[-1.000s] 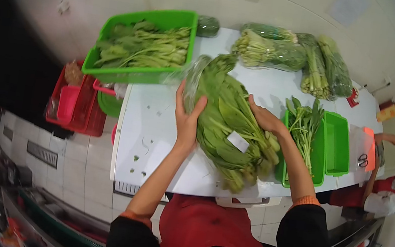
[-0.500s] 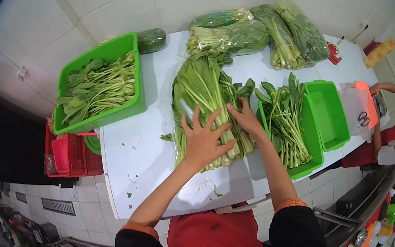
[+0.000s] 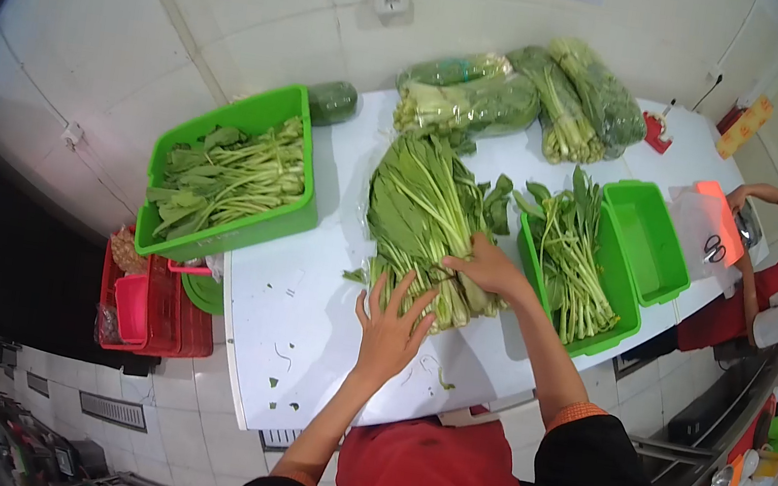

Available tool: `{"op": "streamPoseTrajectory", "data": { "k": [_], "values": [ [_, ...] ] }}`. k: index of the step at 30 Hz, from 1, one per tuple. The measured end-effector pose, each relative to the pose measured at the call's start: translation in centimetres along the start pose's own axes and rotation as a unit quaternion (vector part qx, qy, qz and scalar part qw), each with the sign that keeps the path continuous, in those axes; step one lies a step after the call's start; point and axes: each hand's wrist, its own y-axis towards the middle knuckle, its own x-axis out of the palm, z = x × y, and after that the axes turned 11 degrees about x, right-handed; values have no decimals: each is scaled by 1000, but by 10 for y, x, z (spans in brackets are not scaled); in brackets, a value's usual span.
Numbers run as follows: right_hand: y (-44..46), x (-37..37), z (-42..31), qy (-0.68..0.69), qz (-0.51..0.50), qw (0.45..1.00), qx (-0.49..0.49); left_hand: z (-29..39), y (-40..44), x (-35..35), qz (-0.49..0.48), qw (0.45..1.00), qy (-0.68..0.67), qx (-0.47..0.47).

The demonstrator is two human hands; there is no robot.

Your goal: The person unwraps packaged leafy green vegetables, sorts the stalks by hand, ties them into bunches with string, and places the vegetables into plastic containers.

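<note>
Greens (image 3: 422, 188) matt; tub (image 3: 236, 234) smooth plastic; apron (image 3: 423, 462) cloth.

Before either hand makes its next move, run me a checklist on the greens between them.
1. Greens lying on the table: ok.
2. Left hand at the stems: ok, fingers spread.
3. Right hand at the greens: ok, on their right side.
4. Table free of scraps: not ok, leaf bits lie near its left edge.
5. Scissors away from both hands: ok, toward the right end.
6. Underside of the greens sound: cannot tell, hidden.
</note>
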Motion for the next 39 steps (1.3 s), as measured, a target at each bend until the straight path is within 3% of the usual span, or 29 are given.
{"op": "streamPoseTrajectory", "data": {
  "k": [2,4,7,9,11,13,15,16,17,19,21,22,24,25,27,28,30,31,33,34,39],
  "values": [
    [0,-32,-13,18,3,1000,15,-1,-8,-9,35,998,-40,-14],
    [16,-75,-23,31,-58,998,-24,-4,-19,-14,77,993,-85,-34],
    [-30,-127,-102,-218,116,969,-9,-9,-28,-24,96,979,-171,-49],
    [-56,-140,-140,-256,180,949,-33,-6,-28,-35,121,976,-177,-41],
    [-79,-149,-175,-367,311,875,-51,-4,-28,-46,144,972,-183,-37],
    [-109,-156,-202,-377,384,840,-70,-2,-28,-52,177,966,-187,-14],
    [-135,-164,-208,-337,478,787,-197,-1,-35,-50,178,956,-230,-29],
    [-152,-167,-213,-339,481,783,-201,0,-35,-50,172,945,-274,-42],
    [-170,-169,-217,-304,482,781,-255,5,-31,-50,178,944,-275,-39],
    [-190,-159,-218,-272,480,774,-310,23,-19,-57,150,833,-529,-68],
    [-201,-136,-217,-150,376,860,-311,30,1,-83,74,743,-665,-31],
    [-201,-117,-213,-116,341,872,-333,33,14,-98,59,695,-716,-17],
    [-190,-68,-193,-60,250,895,-365,22,31,-101,159,568,-807,-39],
    [-180,-40,-178,-37,195,906,-375,15,34,-109,228,518,-820,89],
    [-163,11,-149,35,106,913,-392,14,41,-144,376,481,-792,-3],
    [-163,32,-140,40,89,914,-393,7,28,-133,386,485,-785,-15],
    [-163,61,-129,52,193,891,-408,-10,12,-103,427,449,-780,-86],
    [-163,71,-126,55,187,890,-411,-8,8,-105,433,452,-775,-87],
    [-167,86,-118,66,232,894,-377,3,-1,-108,482,496,-709,-140],
    [-165,94,-114,82,233,893,-377,3,-3,-102,510,516,-677,-123],
    [-162,113,-106,105,117,927,-340,9,-44,-66,547,576,-572,-204]
  ]
}}
